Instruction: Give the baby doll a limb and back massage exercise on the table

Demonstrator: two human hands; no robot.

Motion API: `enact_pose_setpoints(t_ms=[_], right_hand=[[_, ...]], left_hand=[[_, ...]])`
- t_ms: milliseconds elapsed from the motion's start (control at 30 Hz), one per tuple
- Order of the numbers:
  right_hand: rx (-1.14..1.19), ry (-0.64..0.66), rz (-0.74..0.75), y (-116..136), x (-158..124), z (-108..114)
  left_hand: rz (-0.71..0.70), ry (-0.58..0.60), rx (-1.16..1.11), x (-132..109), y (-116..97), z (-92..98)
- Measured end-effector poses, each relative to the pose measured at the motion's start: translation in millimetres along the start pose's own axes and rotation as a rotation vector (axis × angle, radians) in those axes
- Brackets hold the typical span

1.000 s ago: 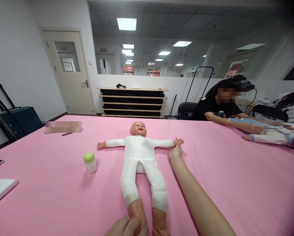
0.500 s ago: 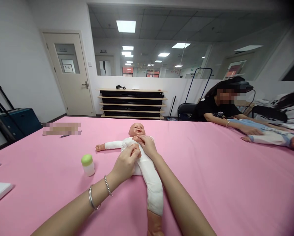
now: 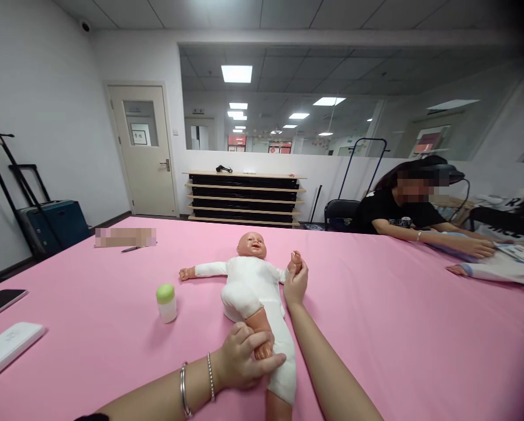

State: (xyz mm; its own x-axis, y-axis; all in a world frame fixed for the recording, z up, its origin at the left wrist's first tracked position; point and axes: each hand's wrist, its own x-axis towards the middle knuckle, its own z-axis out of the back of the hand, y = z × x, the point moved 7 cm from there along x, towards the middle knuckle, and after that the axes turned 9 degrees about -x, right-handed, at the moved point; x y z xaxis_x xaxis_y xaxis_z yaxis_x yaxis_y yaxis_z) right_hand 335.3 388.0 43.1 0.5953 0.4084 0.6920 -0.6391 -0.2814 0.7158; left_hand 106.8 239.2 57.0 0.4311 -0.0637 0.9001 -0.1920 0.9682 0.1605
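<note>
A baby doll (image 3: 253, 280) in a white bodysuit lies on its back on the pink tablecloth (image 3: 376, 327), head away from me. My left hand (image 3: 244, 359) is wrapped round the doll's foot (image 3: 262, 349); that leg is bent at the knee and crosses over the other leg, which lies straight toward me. On the right, my right hand (image 3: 296, 287) grips the doll's hand (image 3: 295, 259) by the wrist, beside its shoulder. The doll's other arm (image 3: 209, 269) stretches out to the left, untouched.
A small bottle with a green cap (image 3: 166, 303) stands left of the doll. A white box-like device (image 3: 14, 345) and a phone (image 3: 2, 304) lie at the left edge. Across the table at right, a person (image 3: 393, 204) handles another doll (image 3: 503, 269).
My left hand has drawn the doll's foot from its belly down toward me. My right hand has carried the doll's hand from its chest out to the right. The camera view has tilted up.
</note>
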Motion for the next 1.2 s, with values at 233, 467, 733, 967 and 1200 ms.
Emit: enact_pose_setpoints(t_ms=[233, 467, 733, 967, 1200], right_hand=[[-0.030, -0.092, -0.099, -16, -1, 5], [-0.029, -0.113, -0.248, -28, 9, 13], [0.032, -0.303, -0.661, -69, 13, 34], [0.137, -0.157, -0.403, -17, 37, 18], [0.193, 0.438, -0.013, 54, 24, -47]], left_hand=[[-0.017, -0.115, -0.075, 11, -1, 16.4], [-0.048, -0.130, -0.090, 18, -22, 26.8], [-0.092, 0.256, -0.270, -7, -79, 20.6], [-0.002, 0.039, -0.119, 47, -34, 64.6], [0.114, -0.209, -0.038, 73, 25, 75.6]])
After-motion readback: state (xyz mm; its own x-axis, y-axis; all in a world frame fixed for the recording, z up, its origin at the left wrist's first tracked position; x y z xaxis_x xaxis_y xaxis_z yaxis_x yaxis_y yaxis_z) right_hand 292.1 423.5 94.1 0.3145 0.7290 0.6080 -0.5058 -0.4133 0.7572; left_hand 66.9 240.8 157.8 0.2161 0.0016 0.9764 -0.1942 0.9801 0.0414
